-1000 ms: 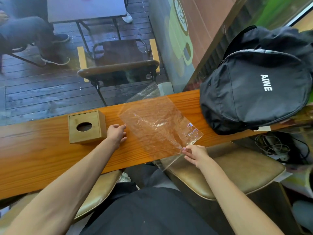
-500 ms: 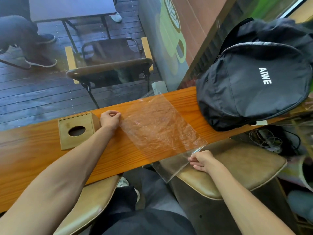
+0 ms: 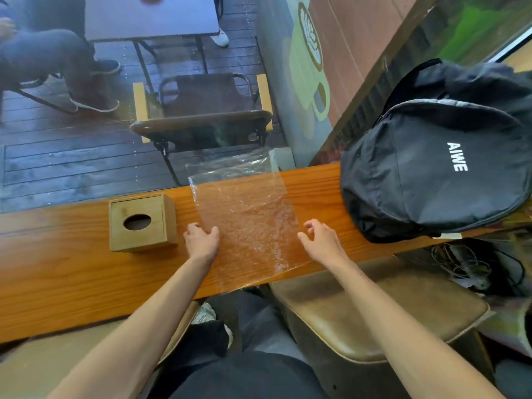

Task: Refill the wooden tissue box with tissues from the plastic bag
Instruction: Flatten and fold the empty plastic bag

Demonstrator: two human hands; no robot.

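Head view: a clear plastic bag (image 3: 253, 226) lies flat and apparently empty on the wooden counter (image 3: 72, 272); the wooden tissue box (image 3: 142, 223) stands at its 9 o'clock, just beside it, no tissue visible in its oval slot; the left hand (image 3: 201, 240) touches the bag's left edge, fingers loosely curled, holding nothing; the right hand (image 3: 319, 240) rests at its right edge, fingers relaxed and spread; a black backpack (image 3: 431, 174) sits at 3 o'clock. The step appears to be handling the emptied bag; next, probably clearing it away.

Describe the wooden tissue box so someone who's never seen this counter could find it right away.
Start at the long orange-brown wooden counter running across the view. The wooden tissue box stands on its left part, left of the left hand and the flat clear plastic bag. It is the only pale wooden cube, with a dark oval opening in its top.
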